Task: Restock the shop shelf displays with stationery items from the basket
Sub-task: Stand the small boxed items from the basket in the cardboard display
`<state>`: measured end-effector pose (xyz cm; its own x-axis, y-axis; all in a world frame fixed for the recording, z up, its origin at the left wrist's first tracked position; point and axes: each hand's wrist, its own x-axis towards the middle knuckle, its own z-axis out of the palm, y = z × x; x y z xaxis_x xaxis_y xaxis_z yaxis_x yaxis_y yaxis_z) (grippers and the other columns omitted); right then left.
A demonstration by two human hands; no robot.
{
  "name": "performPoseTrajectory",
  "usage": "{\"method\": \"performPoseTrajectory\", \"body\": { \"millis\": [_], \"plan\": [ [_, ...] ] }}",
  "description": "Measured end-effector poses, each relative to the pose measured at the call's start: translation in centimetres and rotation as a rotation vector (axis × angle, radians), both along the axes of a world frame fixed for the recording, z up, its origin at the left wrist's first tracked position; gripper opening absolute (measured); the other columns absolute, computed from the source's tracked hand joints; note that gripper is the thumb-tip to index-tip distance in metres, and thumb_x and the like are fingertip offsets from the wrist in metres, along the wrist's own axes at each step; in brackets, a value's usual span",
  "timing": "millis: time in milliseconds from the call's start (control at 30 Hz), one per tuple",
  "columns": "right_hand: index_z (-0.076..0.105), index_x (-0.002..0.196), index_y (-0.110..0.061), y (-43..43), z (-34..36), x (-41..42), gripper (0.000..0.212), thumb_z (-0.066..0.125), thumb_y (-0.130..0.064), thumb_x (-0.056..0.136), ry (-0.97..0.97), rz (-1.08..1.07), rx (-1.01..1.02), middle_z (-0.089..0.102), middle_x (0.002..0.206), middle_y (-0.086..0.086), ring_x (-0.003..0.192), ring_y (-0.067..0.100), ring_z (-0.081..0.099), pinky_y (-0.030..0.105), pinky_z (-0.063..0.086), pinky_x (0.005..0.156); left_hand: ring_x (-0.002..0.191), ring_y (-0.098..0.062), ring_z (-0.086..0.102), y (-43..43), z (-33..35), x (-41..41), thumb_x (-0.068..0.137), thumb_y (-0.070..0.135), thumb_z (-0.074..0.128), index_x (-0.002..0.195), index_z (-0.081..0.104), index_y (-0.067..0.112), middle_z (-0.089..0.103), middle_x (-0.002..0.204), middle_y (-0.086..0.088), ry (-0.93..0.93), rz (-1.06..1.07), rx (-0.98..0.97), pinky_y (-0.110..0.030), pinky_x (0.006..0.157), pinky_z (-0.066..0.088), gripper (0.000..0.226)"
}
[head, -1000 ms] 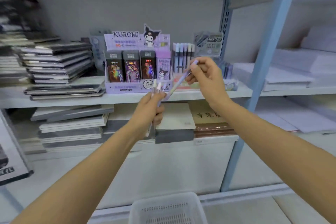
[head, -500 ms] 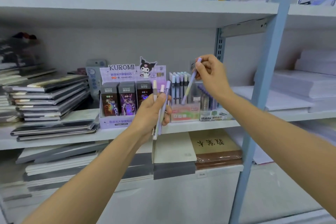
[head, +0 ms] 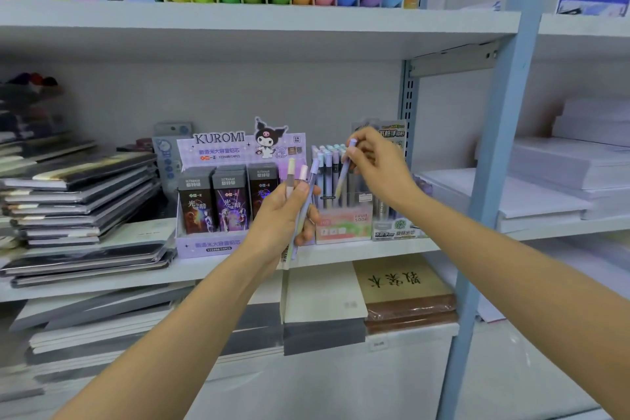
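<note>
- The right hand [head: 378,174] had come down a little since half a second before, bringing its lilac pen [head: 342,177] closer to the pen display box [head: 342,225]
- Its fingertips pinched the pen near the cap; the pen leaned, its lower end among the upright pens in that box
- The left hand [head: 283,218] gripped three pens [head: 312,181] upright in curled fingers, in front of the Kuromi box [head: 218,245]
- Both boxes stood side by side on the middle shelf [head: 341,252], with stacked notebooks [head: 81,194] to the left

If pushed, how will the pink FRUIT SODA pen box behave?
Likely light: the FRUIT SODA box looks like thin card. Its upright pens rise well above the rim, so a high push might tip it.
</note>
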<state>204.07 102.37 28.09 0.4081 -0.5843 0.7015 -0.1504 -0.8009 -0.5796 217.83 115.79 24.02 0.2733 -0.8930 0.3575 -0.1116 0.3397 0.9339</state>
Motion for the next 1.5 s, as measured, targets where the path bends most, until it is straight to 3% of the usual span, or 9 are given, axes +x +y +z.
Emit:
{"method": "performPoseTrajectory", "body": {
  "millis": [167,367,533,633,833,1033,1200,1300,1500],
  "plan": [
    [0.055,0.101,-0.014,-0.5,0.9,0.0,0.004,0.051,-0.013,0.099,0.114,0.009,-0.062,0.067,0.088,0.002,0.082,0.020,0.065,0.042,0.056,0.084,0.044,-0.012,0.049,-0.6,0.1,0.3,0.103,0.033,0.041,0.105,0.060,0.013,0.060,0.061,0.002,-0.010,0.004,-0.004,-0.023,0.042,0.038,0.027],
    [0.051,0.110,-0.017,-0.8,0.2,0.9,0.019,0.060,-0.013,0.094,0.034,-0.013,-0.074,0.068,0.079,0.006,0.072,0.016,0.066,0.030,0.056,0.073,0.045,-0.012,0.051,-1.1,0.0,0.4,0.103,0.032,0.042,0.106,0.059,0.011,0.061,0.062,0.003,0.000,0.005,0.000,-0.022,0.041,0.040,0.027],
    [0.062,0.095,-0.013,-1.1,-0.7,1.4,0.007,0.066,-0.016,0.090,0.135,-0.138,-0.180,0.056,0.091,-0.001,0.078,0.010,0.053,0.014,0.038,0.070,0.045,-0.012,0.050,-1.2,0.0,0.2,0.103,0.030,0.042,0.106,0.059,0.008,0.060,0.064,0.001,0.022,0.001,-0.001,-0.023,0.042,0.040,0.028],
    [0.066,0.097,-0.013,-0.7,-0.1,1.0,0.011,0.061,-0.023,0.093,0.056,-0.159,-0.140,0.050,0.096,-0.002,0.076,0.000,0.046,0.006,0.035,0.069,0.046,-0.013,0.050,-1.2,0.1,-0.1,0.103,0.030,0.042,0.105,0.060,0.009,0.059,0.065,-0.001,0.028,-0.003,0.001,-0.023,0.043,0.040,0.028],
    [0.069,0.103,-0.008,2.0,0.5,0.2,0.016,0.063,-0.019,0.093,-0.033,0.281,0.205,0.068,0.080,-0.007,0.063,-0.004,0.059,0.010,0.045,0.058,0.048,-0.016,0.055,-1.3,0.5,-1.2,0.102,0.031,0.043,0.097,0.056,0.014,0.062,0.066,-0.003,-0.011,-0.007,-0.003,-0.027,0.046,0.045,0.023],
    [0.061,0.096,-0.005,1.9,1.8,-1.2,0.012,0.050,-0.008,0.099,-0.228,0.313,0.255,0.069,0.079,0.008,0.064,0.010,0.063,0.020,0.052,0.057,0.063,-0.024,0.069,-0.8,1.1,-1.6,0.103,0.029,0.042,0.106,0.057,0.008,0.073,0.077,-0.013,0.074,-0.014,-0.007,-0.034,0.063,0.060,0.026],
    [0.054,0.100,-0.002,0.0,3.7,-2.8,0.012,0.045,-0.010,0.101,-0.429,0.116,0.145,0.068,0.083,0.016,0.067,0.015,0.064,0.022,0.052,0.058,0.042,-0.015,0.043,-0.6,1.2,-1.0,0.103,0.030,0.041,0.107,0.062,0.013,0.051,0.055,0.000,-0.022,0.097,0.016,-0.027,0.044,0.038,0.027],
    [0.055,0.097,-0.005,-0.9,3.2,-2.7,0.011,0.046,-0.010,0.101,-0.359,0.037,0.085,0.068,0.082,0.017,0.071,0.018,0.065,0.022,0.051,0.060,0.045,-0.011,0.025,-0.8,0.9,-0.9,0.104,0.030,0.040,0.106,0.060,0.013,0.035,0.054,0.007,0.000,0.066,0.026,-0.022,0.041,0.023,0.026],
    [0.059,0.097,-0.007,-1.8,0.2,-1.5,0.013,0.048,-0.012,0.101,-0.122,-0.019,0.003,0.070,0.084,0.009,0.068,0.001,0.063,0.014,0.051,0.064,0.043,-0.007,0.025,-1.5,0.8,-0.6,0.103,0.030,0.042,0.103,0.054,0.014,0.037,0.053,0.011,0.059,0.018,0.081,-0.018,0.038,0.021,0.020]
  ]
}}
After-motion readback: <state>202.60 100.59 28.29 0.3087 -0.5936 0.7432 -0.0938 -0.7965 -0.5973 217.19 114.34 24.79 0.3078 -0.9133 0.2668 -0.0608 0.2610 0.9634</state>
